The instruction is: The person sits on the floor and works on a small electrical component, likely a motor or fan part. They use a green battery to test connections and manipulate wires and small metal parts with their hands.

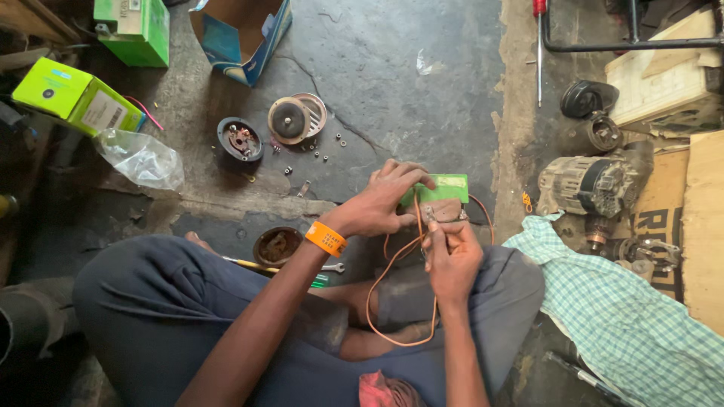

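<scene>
1. left hand point(381, 203), with an orange wristband point(326, 238) at the wrist: fingers curled over the top of a small green rectangular unit point(445, 188), gripping it from above.
2. right hand point(452, 252): fingers pressed together, pinching a small metal part point(431, 217) just below the green unit, where the orange wires point(392, 279) meet it.
3. green rectangular unit: held in the air between both hands, above the person's crossed legs, not resting on the floor.
4. orange wires: run from the unit down in a loop across the lap.
5. concrete floor point(392, 68), ahead of the hands: a round black housing point(240, 139), a round metal cover point(296, 117) and scattered small screws.
6. left of the view: two green boxes point(75, 94), a clear plastic bag point(142, 158) and an open blue carton point(241, 34).
7. right of the view: an alternator point(584, 185) beside other motor parts, and a checked cloth point(626, 316).
8. near the left knee: a rusty round cap point(276, 245) and a spanner point(332, 267).
</scene>
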